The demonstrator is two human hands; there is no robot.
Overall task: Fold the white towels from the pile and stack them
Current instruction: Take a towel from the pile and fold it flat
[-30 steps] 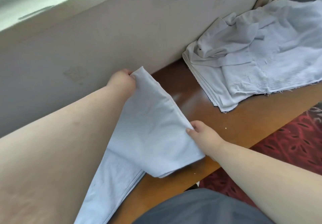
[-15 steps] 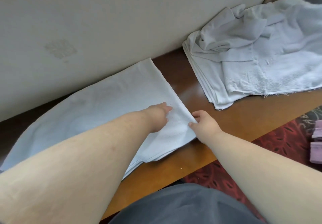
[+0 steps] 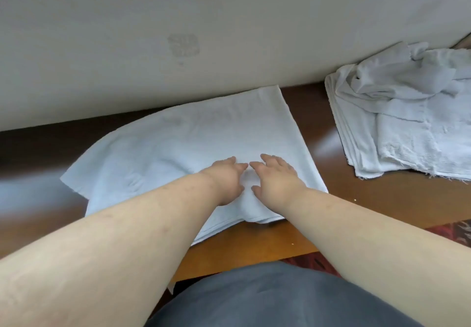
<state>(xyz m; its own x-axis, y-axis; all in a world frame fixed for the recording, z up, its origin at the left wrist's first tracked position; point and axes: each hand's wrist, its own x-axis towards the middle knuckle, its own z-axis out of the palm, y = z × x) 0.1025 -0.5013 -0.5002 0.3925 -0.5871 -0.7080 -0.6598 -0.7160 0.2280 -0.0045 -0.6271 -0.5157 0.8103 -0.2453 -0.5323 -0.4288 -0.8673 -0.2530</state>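
White terry cloth fills the middle: a folded towel lies flat on the brown wooden table, its far edge right up against the pale wall, its near edge just short of the table's front. No label or lettering can be read on it. Both hands sit on top of it, palms down at the near right part. The left hand lies flat with fingers extended toward the right, and the right hand is spread flat with fingers pointing left; their fingertips nearly meet, gripping nothing. Bare forearms run back from them toward the camera. Off to the right, well apart across a strip of bare wood, sits the pile of white towels, neat layers underneath and a crumpled one heaped on top, frayed threads along its near edge. On the wall, a faint greyish smudge carries no legible writing. Grey clothing shows at the bottom, red patterned carpet beyond the table edge.
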